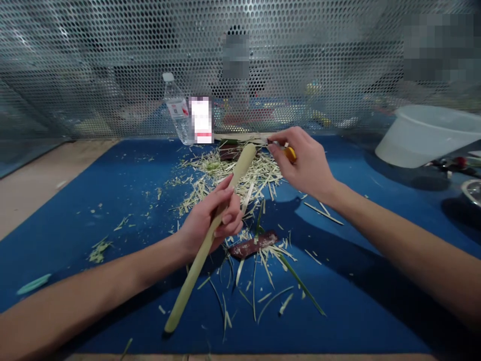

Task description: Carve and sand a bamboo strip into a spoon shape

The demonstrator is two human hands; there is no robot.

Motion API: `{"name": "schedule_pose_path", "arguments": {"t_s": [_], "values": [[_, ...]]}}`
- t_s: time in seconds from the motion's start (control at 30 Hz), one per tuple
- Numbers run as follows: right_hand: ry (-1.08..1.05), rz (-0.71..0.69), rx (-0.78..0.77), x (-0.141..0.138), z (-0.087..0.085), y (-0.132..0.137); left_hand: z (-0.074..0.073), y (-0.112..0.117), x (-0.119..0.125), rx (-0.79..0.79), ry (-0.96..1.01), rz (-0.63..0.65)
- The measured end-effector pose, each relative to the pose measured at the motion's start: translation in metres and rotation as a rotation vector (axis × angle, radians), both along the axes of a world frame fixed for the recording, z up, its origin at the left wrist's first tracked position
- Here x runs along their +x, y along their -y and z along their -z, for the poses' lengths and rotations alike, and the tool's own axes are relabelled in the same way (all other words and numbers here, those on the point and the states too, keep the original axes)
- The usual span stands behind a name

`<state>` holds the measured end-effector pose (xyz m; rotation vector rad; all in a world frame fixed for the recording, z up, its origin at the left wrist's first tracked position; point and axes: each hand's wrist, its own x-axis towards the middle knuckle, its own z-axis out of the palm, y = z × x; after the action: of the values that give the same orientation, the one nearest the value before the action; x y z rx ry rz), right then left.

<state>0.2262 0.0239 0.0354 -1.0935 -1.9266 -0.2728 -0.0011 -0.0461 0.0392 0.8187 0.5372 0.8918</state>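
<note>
Head view: on a blue mat (93, 200), the left hand (208, 220) curled firmly around a pale wooden stick (197, 260), already smooth along its visible length, above heaped shavings (263, 175); the right hand (306, 160) pinched a small orange-handled knife (290, 154) near the stick's upper end.

Our left hand (210, 218) grips a stick (205, 240) above the mat (75, 200), and our right hand (304, 160), pinching a tool (289, 154), is to its right and farther forward. Shavings (229, 183) lie on the mat beneath both hands, with a sandpaper strip (252, 244) among them. Behind them, a bottle (176, 110) stands before a perforated screen (112, 50); a tub (424, 135) sits far right.
</note>
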Motion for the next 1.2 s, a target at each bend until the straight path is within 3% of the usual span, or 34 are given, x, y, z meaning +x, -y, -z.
{"name": "schedule_pose_path", "arguments": {"t_s": [0.27, 0.67, 0.8, 0.93, 1.2], "values": [[0.133, -0.218, -0.01, -0.033, 0.014, 0.029, 0.003, -0.011, -0.002, -0.001, -0.061, 0.003], [0.174, -0.131, -0.002, -0.032, 0.017, 0.026, 0.009, -0.015, -0.006, 0.153, -0.181, 0.034], [0.152, -0.023, 0.012, -0.022, 0.012, 0.016, 0.009, -0.01, -0.003, 0.137, -0.119, -0.021], [0.042, 0.097, -0.009, -0.003, 0.007, 0.0, 0.006, -0.008, -0.002, 0.168, -0.152, 0.009], [0.15, 0.074, -0.243, -0.013, 0.023, 0.002, 0.006, -0.027, -0.007, 0.017, -0.083, -0.168]]}}
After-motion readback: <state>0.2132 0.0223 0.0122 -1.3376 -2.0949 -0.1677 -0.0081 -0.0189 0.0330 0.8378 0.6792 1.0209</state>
